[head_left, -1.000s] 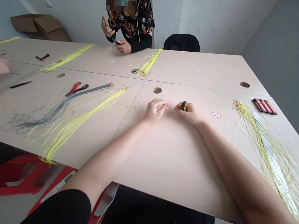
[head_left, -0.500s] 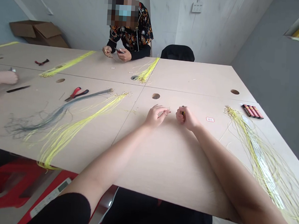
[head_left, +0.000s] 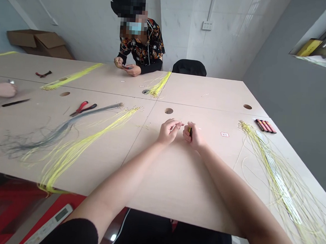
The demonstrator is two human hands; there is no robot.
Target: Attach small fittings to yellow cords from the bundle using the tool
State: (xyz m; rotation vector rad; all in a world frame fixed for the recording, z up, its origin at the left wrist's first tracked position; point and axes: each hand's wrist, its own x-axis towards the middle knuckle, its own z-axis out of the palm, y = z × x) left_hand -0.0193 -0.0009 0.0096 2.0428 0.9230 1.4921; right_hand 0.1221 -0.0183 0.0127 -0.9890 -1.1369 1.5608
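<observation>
Above the middle of the table, my left hand [head_left: 168, 131] is closed in a pinch, thumb against fingers. A tiny thin piece, like a cord end, sticks up at its fingertips, too small to make out well. Just to the right, my right hand [head_left: 194, 135] is wrapped round a small black and yellow lighter [head_left: 190, 131], its thumb on top. Most of the lighter is hidden by the fingers. A small gap parts the two hands. A small label with a red border [head_left: 224, 134] lies on the table right of my right hand.
Yellow cords [head_left: 95, 138] and grey cords [head_left: 69, 121] lie left, beside red-handled pliers [head_left: 83, 108]. More yellow cords [head_left: 268, 158] and several red lighters [head_left: 266, 126] lie right. Across the table, a co-worker [head_left: 141, 49] holds pliers. Another person's hand [head_left: 4, 89] is at far left.
My right hand has moved left, closer to my left hand, still gripping the lighter. The head view has tilted up a little. The co-worker's hands have shifted slightly.
</observation>
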